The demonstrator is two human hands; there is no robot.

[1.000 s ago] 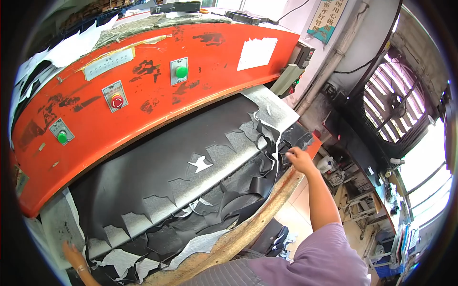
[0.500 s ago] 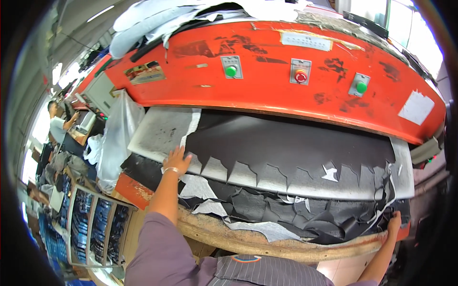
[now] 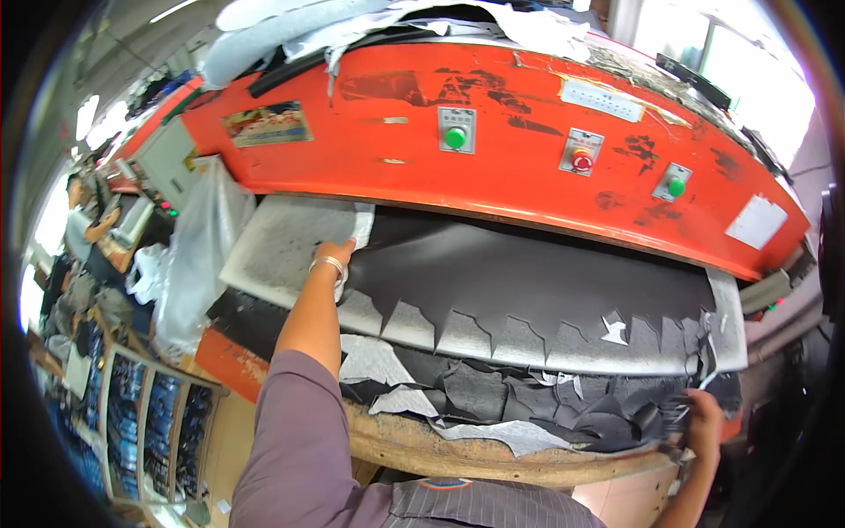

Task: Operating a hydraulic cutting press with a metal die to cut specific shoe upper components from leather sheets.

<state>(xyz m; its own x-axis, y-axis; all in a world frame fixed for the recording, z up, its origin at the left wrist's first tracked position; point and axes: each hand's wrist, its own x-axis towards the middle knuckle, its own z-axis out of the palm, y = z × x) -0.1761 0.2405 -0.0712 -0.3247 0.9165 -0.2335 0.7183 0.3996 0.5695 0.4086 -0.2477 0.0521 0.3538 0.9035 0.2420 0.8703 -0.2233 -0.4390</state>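
A big orange cutting press [image 3: 493,150] fills the view. A dark grey sheet [image 3: 528,282] with a jagged, cut-out front edge lies on its pale cutting board [image 3: 282,246]. My left hand [image 3: 336,257], with a bracelet at the wrist, reaches up and grips the sheet's upper left corner under the press head. My right hand [image 3: 702,419] holds the sheet's lower right edge by the front of the bed. Several dark and grey offcuts [image 3: 493,396] are piled between my arms, in front of the board.
Green and red buttons [image 3: 455,137] sit on the press front. Pale material [image 3: 290,26] is heaped on top of the press. A clear plastic bag [image 3: 198,246] hangs at the left. Racks with dark pieces [image 3: 150,422] stand lower left. A worn wooden edge [image 3: 493,453] borders the bed.
My view swung from the press's right end toward its left and closed in. My left hand reached farther up to the sheet's left corner; my right hand stayed at the right edge.
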